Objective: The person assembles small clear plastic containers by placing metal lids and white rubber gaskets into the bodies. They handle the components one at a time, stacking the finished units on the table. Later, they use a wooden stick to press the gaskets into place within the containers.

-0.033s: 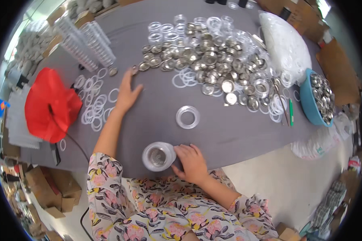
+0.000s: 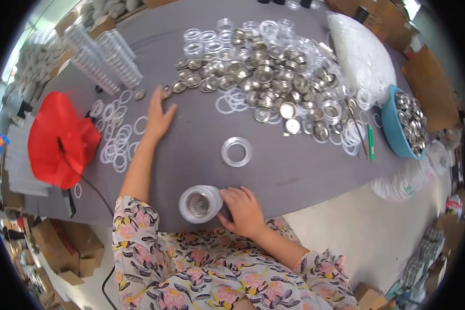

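A grey cloth-covered table (image 2: 294, 165) fills the cluttered room. On it lie a bulging white translucent plastic bag (image 2: 361, 57), a crumpled red fabric-like cover (image 2: 51, 126), a round blue plastic basin (image 2: 391, 124) of metal parts and a heap of shiny silver metal caps (image 2: 263, 75). A clear, ribbed plastic cylinder (image 2: 198, 204) stands at the near edge. The right hand (image 2: 244, 212) rests against its side, fingers lightly bent; whether they grip it I cannot tell. The left hand (image 2: 159, 120) stretches forward, thumb spread wide from the fingers, tips at a small silver cap (image 2: 166, 92). The step in hand seems to be reaching for that cap; lifting it would call for a thumb-and-finger pinch. Blur obscures the left fingertips' contact, and the cylinder's inside is hard to read.
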`<state>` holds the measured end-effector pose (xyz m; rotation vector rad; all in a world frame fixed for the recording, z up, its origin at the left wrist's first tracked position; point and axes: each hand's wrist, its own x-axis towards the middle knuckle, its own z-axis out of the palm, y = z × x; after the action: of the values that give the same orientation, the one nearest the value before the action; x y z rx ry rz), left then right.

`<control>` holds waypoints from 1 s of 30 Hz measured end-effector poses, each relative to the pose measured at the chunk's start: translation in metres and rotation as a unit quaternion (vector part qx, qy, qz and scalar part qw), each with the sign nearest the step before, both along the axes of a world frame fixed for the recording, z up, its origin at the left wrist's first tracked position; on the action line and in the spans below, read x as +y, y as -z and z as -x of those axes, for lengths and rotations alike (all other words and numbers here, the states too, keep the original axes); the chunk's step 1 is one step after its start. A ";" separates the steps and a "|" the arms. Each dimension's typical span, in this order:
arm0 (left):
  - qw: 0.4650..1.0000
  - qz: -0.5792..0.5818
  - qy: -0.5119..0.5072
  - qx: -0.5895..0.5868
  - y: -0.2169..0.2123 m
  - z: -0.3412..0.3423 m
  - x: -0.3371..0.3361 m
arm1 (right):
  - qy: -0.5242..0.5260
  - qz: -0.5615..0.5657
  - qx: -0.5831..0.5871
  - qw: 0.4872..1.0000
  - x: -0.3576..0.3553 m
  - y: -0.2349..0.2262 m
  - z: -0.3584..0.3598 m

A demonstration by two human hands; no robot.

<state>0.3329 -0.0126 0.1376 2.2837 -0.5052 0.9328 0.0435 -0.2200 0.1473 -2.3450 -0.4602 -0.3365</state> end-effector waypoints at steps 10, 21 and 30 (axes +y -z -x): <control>0.983 -0.038 0.094 0.155 -0.028 0.062 0.005 | -0.019 -0.186 0.011 0.982 0.003 -0.024 -0.011; 0.914 0.364 0.114 0.135 -0.062 0.267 -0.013 | -0.081 -0.128 -0.072 0.986 0.027 -0.080 -0.035; 0.976 -0.137 0.147 0.086 -0.097 0.271 -0.018 | 0.011 -0.695 0.174 0.697 0.022 -0.071 -0.032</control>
<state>0.0622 -0.0308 0.2344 2.4145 -0.9115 0.5407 0.0754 -0.1982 0.2183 -0.8463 0.0797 -0.1250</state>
